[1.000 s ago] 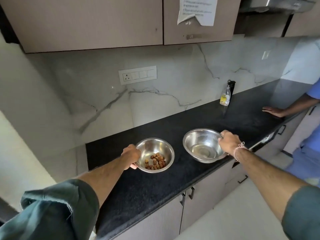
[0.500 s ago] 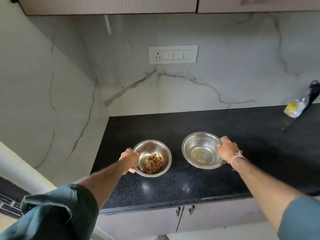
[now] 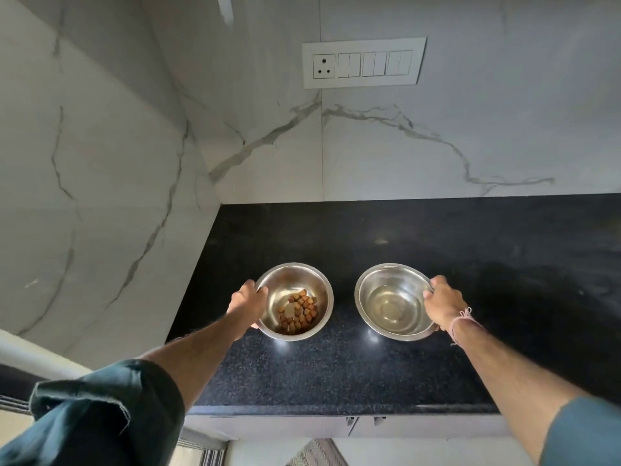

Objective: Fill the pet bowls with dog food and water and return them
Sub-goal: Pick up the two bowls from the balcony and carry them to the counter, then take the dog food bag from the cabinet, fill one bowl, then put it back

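Nearest the camera, a dark green sleeve (image 3: 100,415) covers the left upper arm and a bluer sleeve (image 3: 584,435) shows at the lower right, with both bare forearms reaching out over a black speckled counter (image 3: 336,371). Below its front edge runs a pale cabinet (image 3: 302,427), and a striped rug (image 3: 316,454) shows on the floor. Farther out, the left hand (image 3: 247,302) grips the left rim of a steel bowl (image 3: 289,284), thumb hooked inside, with brown kibble (image 3: 300,312) in its bottom. Just beside it, apart, the right hand (image 3: 443,304), a pink thread (image 3: 462,319) at its wrist, curls round the right rim of a second bowl (image 3: 376,280) holding clear water (image 3: 389,307). Both bowls are upright at mid-counter; whether they rest on it or hang just above, I cannot tell. Behind stands a veined marble wall (image 3: 437,146) bearing a white switch plate (image 3: 364,62).
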{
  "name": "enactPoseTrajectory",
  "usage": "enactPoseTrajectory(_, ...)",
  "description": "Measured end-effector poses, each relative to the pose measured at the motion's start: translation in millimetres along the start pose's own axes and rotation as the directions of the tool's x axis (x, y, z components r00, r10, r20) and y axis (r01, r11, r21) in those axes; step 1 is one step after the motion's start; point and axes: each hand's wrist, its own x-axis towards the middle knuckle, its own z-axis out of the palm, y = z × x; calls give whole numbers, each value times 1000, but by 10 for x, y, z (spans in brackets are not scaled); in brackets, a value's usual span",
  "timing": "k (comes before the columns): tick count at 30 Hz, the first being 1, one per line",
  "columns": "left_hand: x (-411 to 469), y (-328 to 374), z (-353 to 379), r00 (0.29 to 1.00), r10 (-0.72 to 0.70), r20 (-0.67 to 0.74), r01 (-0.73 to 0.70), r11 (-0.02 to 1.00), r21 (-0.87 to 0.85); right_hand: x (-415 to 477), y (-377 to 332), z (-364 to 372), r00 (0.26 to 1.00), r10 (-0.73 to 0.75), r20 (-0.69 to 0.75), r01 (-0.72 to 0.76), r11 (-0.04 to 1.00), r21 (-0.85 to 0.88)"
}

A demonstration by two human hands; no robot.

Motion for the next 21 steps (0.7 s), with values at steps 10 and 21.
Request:
enactPoseTrajectory(10, -100, 37, 71, 998, -57, 22, 59, 997, -57, 97, 54, 5, 995, -57, 80, 56, 998, 18)
enactPoseTrajectory(21, -626, 907, -519, 971, 65, -232, -108, 978, -180, 74, -548, -1084, 917, -386, -103, 391, 920, 29)
